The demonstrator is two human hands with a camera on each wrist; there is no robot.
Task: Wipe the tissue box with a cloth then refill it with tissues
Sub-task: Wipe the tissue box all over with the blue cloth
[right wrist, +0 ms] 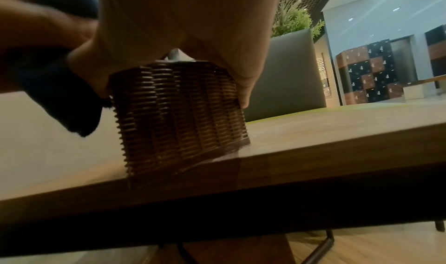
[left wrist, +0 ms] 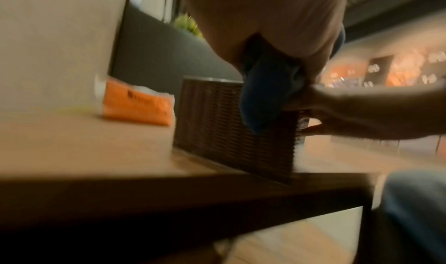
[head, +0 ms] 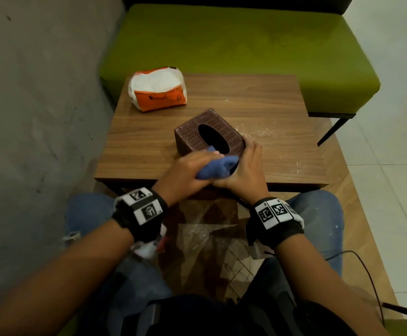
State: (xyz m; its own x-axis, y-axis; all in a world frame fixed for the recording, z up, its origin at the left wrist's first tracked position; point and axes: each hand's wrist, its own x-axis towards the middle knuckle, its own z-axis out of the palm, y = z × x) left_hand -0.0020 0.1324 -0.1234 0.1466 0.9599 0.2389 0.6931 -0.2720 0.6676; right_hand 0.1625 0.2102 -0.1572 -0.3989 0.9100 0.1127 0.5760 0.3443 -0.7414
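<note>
The left hand (head: 187, 172) grips a bunched blue cloth (head: 215, 167) against the near side of the box (head: 208, 134). The right hand (head: 243, 166) clasps the box's right corner, thumb and fingers around it. The box stands on the tabletop (head: 270, 103), near its front edge. Beyond the box, to its left, lies the tissue pack (head: 158, 89).
</note>
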